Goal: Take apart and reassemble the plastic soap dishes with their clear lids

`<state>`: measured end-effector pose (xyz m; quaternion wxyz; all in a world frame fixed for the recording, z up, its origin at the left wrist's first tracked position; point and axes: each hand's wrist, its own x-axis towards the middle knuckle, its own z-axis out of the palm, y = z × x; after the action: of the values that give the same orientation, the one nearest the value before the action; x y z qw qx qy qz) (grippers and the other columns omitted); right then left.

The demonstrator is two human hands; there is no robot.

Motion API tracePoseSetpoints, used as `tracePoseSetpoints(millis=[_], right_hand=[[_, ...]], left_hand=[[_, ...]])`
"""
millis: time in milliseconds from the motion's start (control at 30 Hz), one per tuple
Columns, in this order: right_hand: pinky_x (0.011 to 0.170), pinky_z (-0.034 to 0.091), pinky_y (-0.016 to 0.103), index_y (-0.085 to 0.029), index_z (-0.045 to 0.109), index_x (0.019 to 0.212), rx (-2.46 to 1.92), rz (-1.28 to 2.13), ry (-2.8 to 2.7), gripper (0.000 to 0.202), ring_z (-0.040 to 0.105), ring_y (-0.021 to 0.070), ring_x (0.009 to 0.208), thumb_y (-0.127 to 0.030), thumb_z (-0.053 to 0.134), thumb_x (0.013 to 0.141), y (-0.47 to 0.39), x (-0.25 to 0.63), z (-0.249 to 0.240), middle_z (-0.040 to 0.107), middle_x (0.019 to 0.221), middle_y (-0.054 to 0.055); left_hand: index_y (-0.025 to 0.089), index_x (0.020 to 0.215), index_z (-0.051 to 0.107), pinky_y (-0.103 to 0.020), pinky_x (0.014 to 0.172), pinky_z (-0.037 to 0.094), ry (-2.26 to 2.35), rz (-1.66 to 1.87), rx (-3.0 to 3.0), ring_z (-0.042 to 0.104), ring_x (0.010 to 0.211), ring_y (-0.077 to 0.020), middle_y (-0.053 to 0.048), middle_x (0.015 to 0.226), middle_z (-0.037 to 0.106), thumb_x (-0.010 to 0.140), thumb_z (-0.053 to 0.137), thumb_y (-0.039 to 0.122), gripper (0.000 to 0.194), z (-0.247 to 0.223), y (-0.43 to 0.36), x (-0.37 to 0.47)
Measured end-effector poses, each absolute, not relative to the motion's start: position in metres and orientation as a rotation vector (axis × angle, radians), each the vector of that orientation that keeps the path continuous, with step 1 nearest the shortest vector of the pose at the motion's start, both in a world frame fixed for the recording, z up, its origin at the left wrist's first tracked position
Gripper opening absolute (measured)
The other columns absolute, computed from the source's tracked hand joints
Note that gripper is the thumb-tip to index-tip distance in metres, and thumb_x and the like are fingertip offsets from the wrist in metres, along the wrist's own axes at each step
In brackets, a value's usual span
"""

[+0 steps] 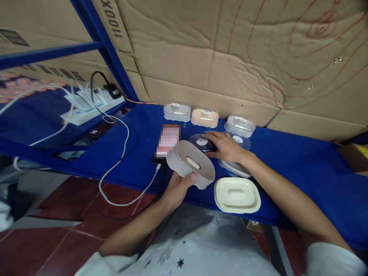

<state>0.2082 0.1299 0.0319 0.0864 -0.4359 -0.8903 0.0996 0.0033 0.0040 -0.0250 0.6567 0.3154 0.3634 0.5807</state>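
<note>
A white plastic power strip (93,112), crowded with plugs, sits at far left on a blue shelf beside a desk-like blue surface (301,168). A looping white cable (125,140) runs from that side to a dark phone with a blurred pinkish screen (168,140). Behind the phone stands a grey oval box under a clear cover (177,113). In front, a person's left hand (178,189) grips a taupe, wavy-edged oval box with a cream bar on its face (184,153), tilted above the front of the surface, thumb along the near side. Next, a clear plastic cover with a round white sticker (198,141) is pinched at its right end between the fingers and thumb of the right hand (227,146); whether it touches the surface cannot be told. Beyond it stands a peach oval box (204,118). Past the right hand, a second stickered clear cover (244,142) and a greyish rounded piece (232,168) lie partly hidden by the forearm. A cream rounded tray (221,195) rests nearest the person; a covered pale-grey oval box (240,126) stands at the back.
</note>
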Motion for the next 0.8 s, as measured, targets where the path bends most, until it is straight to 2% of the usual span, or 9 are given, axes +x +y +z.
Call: tracePoseSetpoints(millis=[100, 167, 233, 300, 367, 533, 667, 800], right_hand=[[0.105, 0.051, 0.056, -0.021, 0.063, 0.140, -1.325, 0.507, -2.398, 0.066, 0.065, 0.0372, 0.123, -0.055, 0.080, 0.086, 0.140, 0.201, 0.039, 0.069, 0.137, 0.015], [0.095, 0.057, 0.046, -0.021, 0.065, 0.136, -1.303, 0.845, -2.174, 0.063, 0.070, 0.0298, 0.109, -0.060, 0.077, 0.087, 0.137, 0.199, 0.048, 0.073, 0.125, 0.012], [0.085, 0.059, 0.039, -0.023, 0.063, 0.138, -1.228, 1.210, -2.012, 0.061, 0.071, 0.0248, 0.102, -0.063, 0.069, 0.092, 0.125, 0.200, 0.058, 0.073, 0.122, 0.010], [0.082, 0.060, 0.037, -0.026, 0.059, 0.144, -1.112, 1.414, -1.978, 0.061, 0.069, 0.0238, 0.105, -0.062, 0.066, 0.095, 0.107, 0.203, 0.066, 0.070, 0.128, 0.010], [0.088, 0.059, 0.039, -0.028, 0.055, 0.148, -1.021, 1.375, -2.065, 0.065, 0.066, 0.0248, 0.113, -0.058, 0.071, 0.093, 0.086, 0.206, 0.070, 0.066, 0.135, 0.010], [0.106, 0.054, 0.050, -0.030, 0.046, 0.155, -0.965, 1.036, -2.244, 0.078, 0.061, 0.0276, 0.122, -0.050, 0.082, 0.088, 0.054, 0.207, 0.066, 0.057, 0.147, 0.011], [0.113, 0.051, 0.052, -0.031, 0.043, 0.154, -0.910, 1.108, -2.200, 0.082, 0.057, 0.0301, 0.134, -0.049, 0.085, 0.086, 0.053, 0.206, 0.060, 0.053, 0.150, 0.012], [0.111, 0.054, 0.051, -0.033, 0.040, 0.154, -0.852, 1.167, -2.151, 0.087, 0.057, 0.0294, 0.133, -0.046, 0.088, 0.083, 0.055, 0.204, 0.058, 0.048, 0.150, 0.011]], left_hand=[[0.022, 0.126, 0.071, -0.052, 0.110, 0.052, 0.823, 1.336, 0.704, 0.072, 0.117, -0.0327, -0.008, 0.115, 0.080, 0.059, 0.099, 0.056, 0.080, -0.024, 0.005, 0.004], [0.022, 0.126, 0.070, -0.051, 0.111, 0.051, 0.828, 1.356, 0.698, 0.071, 0.118, -0.0320, -0.008, 0.118, 0.080, 0.060, 0.099, 0.055, 0.079, -0.023, 0.005, 0.005], [0.023, 0.128, 0.069, -0.051, 0.113, 0.050, 0.822, 1.373, 0.690, 0.070, 0.121, -0.0312, -0.008, 0.122, 0.079, 0.064, 0.098, 0.053, 0.077, -0.022, 0.006, 0.006], [0.024, 0.129, 0.068, -0.050, 0.113, 0.049, 0.798, 1.382, 0.693, 0.069, 0.123, -0.0310, -0.008, 0.125, 0.078, 0.067, 0.097, 0.052, 0.074, -0.022, 0.008, 0.006], [0.024, 0.128, 0.068, -0.050, 0.112, 0.050, 0.759, 1.376, 0.731, 0.069, 0.124, -0.0322, -0.008, 0.125, 0.078, 0.068, 0.096, 0.053, 0.073, -0.022, 0.008, 0.006], [0.023, 0.127, 0.069, -0.050, 0.109, 0.052, 0.674, 1.345, 0.854, 0.071, 0.122, -0.0348, -0.011, 0.127, 0.077, 0.067, 0.095, 0.059, 0.075, -0.022, 0.008, 0.004], [0.023, 0.130, 0.068, -0.049, 0.109, 0.052, 0.674, 1.313, 0.896, 0.070, 0.124, -0.0349, -0.011, 0.130, 0.076, 0.067, 0.095, 0.059, 0.077, -0.023, 0.008, 0.002], [0.023, 0.132, 0.067, -0.048, 0.105, 0.054, 0.718, 1.298, 0.927, 0.071, 0.120, -0.0348, -0.011, 0.127, 0.077, 0.068, 0.094, 0.060, 0.079, -0.026, 0.008, 0.001]])
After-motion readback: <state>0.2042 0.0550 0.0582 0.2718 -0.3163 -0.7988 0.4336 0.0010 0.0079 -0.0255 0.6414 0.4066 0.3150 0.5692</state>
